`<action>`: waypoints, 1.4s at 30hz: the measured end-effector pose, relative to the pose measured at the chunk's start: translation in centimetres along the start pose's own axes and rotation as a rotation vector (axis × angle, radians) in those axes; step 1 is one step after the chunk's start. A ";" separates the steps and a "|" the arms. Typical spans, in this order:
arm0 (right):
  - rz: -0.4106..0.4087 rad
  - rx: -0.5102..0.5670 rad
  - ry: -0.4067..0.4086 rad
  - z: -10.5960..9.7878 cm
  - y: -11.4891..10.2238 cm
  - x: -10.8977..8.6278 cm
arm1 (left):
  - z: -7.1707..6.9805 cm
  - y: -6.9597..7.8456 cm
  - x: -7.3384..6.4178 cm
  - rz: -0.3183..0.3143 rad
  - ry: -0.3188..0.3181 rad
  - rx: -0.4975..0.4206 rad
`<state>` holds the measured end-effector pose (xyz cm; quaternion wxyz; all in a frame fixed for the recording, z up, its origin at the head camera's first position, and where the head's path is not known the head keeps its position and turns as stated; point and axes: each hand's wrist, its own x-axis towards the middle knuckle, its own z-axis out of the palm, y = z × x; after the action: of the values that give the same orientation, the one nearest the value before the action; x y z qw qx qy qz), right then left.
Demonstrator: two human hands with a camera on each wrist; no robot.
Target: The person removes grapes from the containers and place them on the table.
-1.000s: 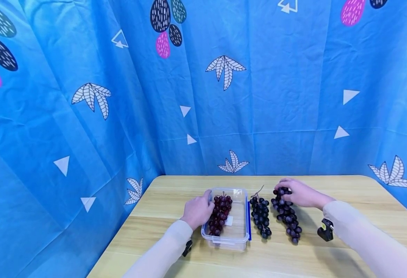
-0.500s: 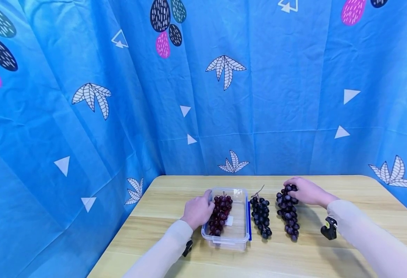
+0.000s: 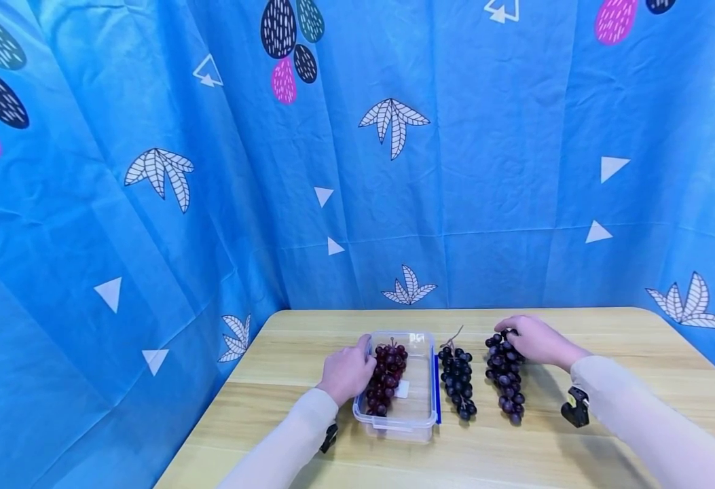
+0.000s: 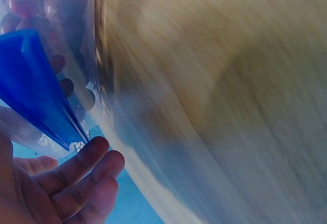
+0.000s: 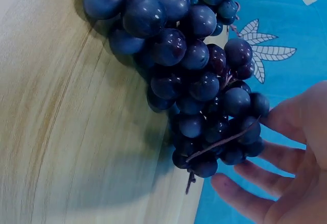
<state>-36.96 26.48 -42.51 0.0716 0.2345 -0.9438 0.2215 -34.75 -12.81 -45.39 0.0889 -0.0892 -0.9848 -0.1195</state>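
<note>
A clear plastic food container [image 3: 418,401] stands left of the other bunches, with a dark red bunch of grapes [image 3: 386,380] inside along its left side. My left hand [image 3: 347,370] holds the container's left rim; in the left wrist view its fingers [image 4: 94,150] lie beside a blue latch flap [image 4: 36,86], thumb mostly hidden. My right hand [image 3: 534,339] grips the far end of a dark purple bunch of grapes [image 3: 506,380], its thumb and fingers around the last grapes in the right wrist view. Between this bunch and the container lies a blackish bunch of grapes [image 3: 457,384].
All stands on a light wooden table [image 3: 271,421]. A blue patterned curtain [image 3: 491,170] hangs behind and to the left of it. A blue latch flap [image 3: 438,390] hangs along the container's right side, close to the blackish bunch.
My right hand and the purple bunch have shifted slightly right, and the bunch lies straighter than a second ago. The left hand and the container have stayed in place.
</note>
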 end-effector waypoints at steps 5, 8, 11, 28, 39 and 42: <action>-0.047 0.029 0.020 0.3 -0.1 0.1 | 0.1 -0.1 0.0 0.005 0.010 0.016; -0.085 0.051 0.023 0.6 0.0 0.1 | 0.1 -0.1 0.0 0.006 0.012 0.010; -0.090 0.077 0.015 0.8 0.0 0.0 | 0.1 -0.1 0.0 0.004 0.010 0.004; 0.186 -0.105 0.014 0.9 -0.7 -1.0 | 0.2 -0.2 0.0 0.006 0.022 0.002; 0.174 0.005 -0.043 1.6 -0.7 -1.1 | 0.3 -0.1 0.1 0.011 0.021 -0.007; 0.158 0.023 -0.033 1.6 -0.7 -1.2 | 0.4 -0.2 0.1 0.007 0.016 -0.005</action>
<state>-35.57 25.66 -43.97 0.0354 0.1639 -0.9578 0.2335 -34.91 -12.88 -45.77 0.0972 -0.0918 -0.9834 -0.1225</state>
